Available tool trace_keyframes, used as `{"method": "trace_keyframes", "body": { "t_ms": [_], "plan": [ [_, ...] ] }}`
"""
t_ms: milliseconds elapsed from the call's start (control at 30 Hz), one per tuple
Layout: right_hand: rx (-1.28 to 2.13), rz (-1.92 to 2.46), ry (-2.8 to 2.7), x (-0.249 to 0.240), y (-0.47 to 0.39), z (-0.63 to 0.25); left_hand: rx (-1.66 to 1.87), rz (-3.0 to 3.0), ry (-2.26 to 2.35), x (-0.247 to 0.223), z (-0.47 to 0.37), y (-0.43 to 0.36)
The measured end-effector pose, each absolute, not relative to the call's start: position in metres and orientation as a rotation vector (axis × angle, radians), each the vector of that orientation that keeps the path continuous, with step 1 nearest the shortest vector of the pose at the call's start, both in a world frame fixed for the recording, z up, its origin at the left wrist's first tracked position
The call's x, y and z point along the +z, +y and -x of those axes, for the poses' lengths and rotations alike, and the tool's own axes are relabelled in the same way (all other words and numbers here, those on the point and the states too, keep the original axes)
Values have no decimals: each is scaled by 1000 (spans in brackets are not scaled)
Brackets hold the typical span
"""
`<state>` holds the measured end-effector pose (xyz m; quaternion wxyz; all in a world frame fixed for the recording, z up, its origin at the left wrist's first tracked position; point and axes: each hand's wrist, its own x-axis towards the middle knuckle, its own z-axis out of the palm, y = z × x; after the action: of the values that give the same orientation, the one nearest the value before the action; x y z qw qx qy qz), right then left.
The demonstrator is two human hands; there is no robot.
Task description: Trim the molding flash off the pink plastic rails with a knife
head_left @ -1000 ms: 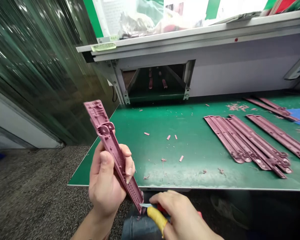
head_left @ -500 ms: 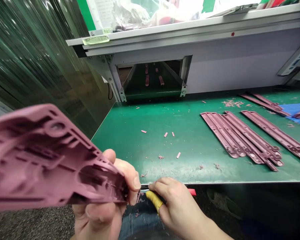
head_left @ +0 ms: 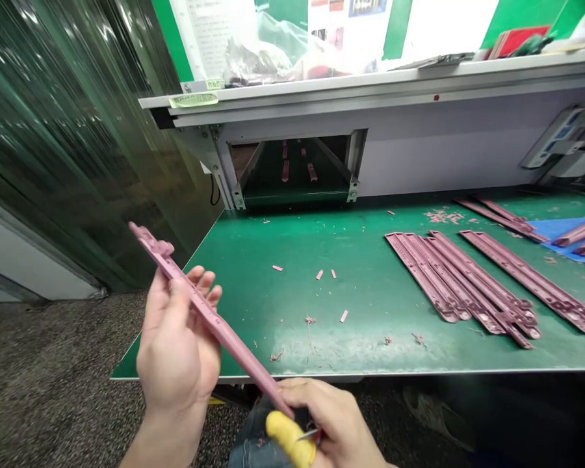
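Observation:
A long pink plastic part (head_left: 238, 348) slants across the front, its knobbed end up at the left. My left hand (head_left: 180, 344) is closed round its upper half, thumb on top. At the lower end is my right hand (head_left: 326, 416), with a yellow cover (head_left: 290, 437) on the thumb. It holds a small blade (head_left: 309, 434), whose metal tip shows beside the yellow cover; the handle is mostly hidden. My right fingers also touch the part's lower end. Several similar pink parts (head_left: 468, 279) lie side by side on the green table (head_left: 253, 292).
Pink scraps (head_left: 344, 316) and shavings are scattered over the table. More pink parts lie on a blue sheet (head_left: 548, 227) at the right. Behind, a conveyor (head_left: 297, 188) carries small pink pieces through an opening under a shelf (head_left: 322, 88). A clear curtain (head_left: 68, 130) hangs at the left.
The pink part, large and close to the camera before, is now lower and farther off, turned edge-on and slanting down to the right. The blade tip has come into view at my right hand.

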<state>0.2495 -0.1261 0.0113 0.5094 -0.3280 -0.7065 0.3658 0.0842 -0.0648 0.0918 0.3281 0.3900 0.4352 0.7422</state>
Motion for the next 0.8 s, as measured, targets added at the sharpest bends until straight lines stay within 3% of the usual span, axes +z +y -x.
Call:
{"method": "trace_keyframes", "body": {
  "t_ms": [100, 200, 300, 467, 667, 800],
  "plan": [
    [1093, 978, -1645, 27, -120, -266, 1908, -1755, 1486, 67, -74, -70],
    [1383, 1010, -1608, 48, -113, -285, 1307, -2574, 1093, 56, -64, -81],
    [1582, 921, -1539, 59, -108, -298, 834, -2779, 821, 67, -54, -82],
    [989, 974, -1935, 51, -106, -307, 598, -2808, 860, 99, -35, -69],
    [79, 959, -2371, 48, -96, -291, 331, -3057, 522, 124, -32, -60],
    [-124, 904, -2441, 51, -90, -286, 234, -3309, 468, 134, -38, -67]
  ]
}}
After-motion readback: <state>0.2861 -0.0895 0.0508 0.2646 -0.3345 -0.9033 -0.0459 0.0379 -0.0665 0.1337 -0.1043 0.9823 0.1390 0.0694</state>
